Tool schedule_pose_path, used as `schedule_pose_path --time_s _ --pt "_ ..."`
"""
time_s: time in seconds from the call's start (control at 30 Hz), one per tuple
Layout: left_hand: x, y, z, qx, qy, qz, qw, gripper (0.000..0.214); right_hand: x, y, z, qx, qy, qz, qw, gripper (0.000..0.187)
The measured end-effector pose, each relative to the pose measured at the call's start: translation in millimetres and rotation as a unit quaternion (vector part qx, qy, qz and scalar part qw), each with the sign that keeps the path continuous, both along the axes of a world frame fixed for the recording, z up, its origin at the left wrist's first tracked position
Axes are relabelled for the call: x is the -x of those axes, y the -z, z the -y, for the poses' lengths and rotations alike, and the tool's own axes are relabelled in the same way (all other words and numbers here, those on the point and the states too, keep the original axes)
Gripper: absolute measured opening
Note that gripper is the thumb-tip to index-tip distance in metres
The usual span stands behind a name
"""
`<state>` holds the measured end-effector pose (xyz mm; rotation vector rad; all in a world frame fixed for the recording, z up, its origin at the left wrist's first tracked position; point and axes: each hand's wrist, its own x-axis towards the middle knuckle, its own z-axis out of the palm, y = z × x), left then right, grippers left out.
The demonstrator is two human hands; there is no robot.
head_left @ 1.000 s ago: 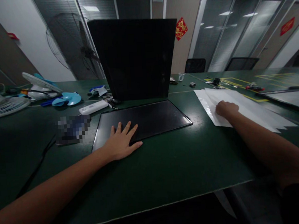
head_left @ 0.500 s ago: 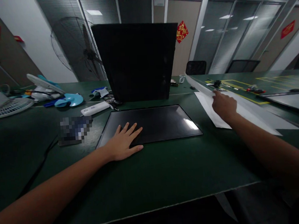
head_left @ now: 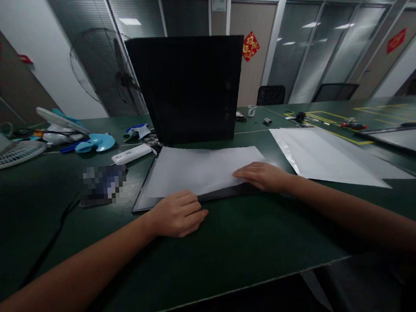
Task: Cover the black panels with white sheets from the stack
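Note:
A flat black panel (head_left: pixel 143 202) lies on the green table (head_left: pixel 235 239) in front of me, mostly covered by a white sheet (head_left: pixel 201 168). My left hand (head_left: pixel 178 214) rests at the panel's near edge with its fingers curled, gripping the edge of the sheet and panel. My right hand (head_left: pixel 262 176) lies on the sheet's near right corner, fingers stretched fairly flat and pressing it down. A stack of more white sheets (head_left: pixel 322 155) lies to the right.
A tall black box (head_left: pixel 189 88) stands upright just behind the panel. At the left are a white remote-like device (head_left: pixel 131 153), blue fan blades (head_left: pixel 95 143), a white fan grille (head_left: pixel 8 151) and a blurred dark object (head_left: pixel 101 184). Small parts lie at the far right.
My right hand has carried a white sheet from the right-hand stack over onto the black panel. My left hand has gone from lying flat on the panel to curled at its near edge.

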<state>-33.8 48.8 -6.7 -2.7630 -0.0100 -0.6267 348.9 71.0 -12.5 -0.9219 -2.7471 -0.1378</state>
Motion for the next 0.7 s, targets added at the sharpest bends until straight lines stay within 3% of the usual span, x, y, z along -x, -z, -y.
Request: schedule_pose_path --time_s 0.1,0.27,0.33,0.43,0.53,0.7 --pt "-4 0.2 6 0.004 -0.043 0.016 0.999 0.026 -1 -1.5 2 0.066 -0.034 -0.028 0.997 0.046" --pt "-6 0.6 3 0.113 -0.236 -0.022 0.965 0.05 -5 -3.2 1 0.11 -0.051 -0.05 0.991 0.044" --pt "-5 0.8 2 0.158 -0.287 -0.052 0.944 0.05 -12 -5.0 -5 0.096 0.008 -0.051 0.994 0.044" --pt "-6 0.9 2 0.187 -0.305 -0.067 0.931 0.047 -38 -7.5 -22 0.011 0.191 -0.04 0.981 0.048" --pt "-7 1.0 3 0.187 -0.294 -0.056 0.936 0.046 -88 -5.6 -39 -0.059 0.392 0.004 0.918 0.057" --pt "-6 1.5 3 0.193 -0.286 -0.035 0.938 0.044 -185 10.4 -47 -0.016 0.685 0.014 0.728 0.089"
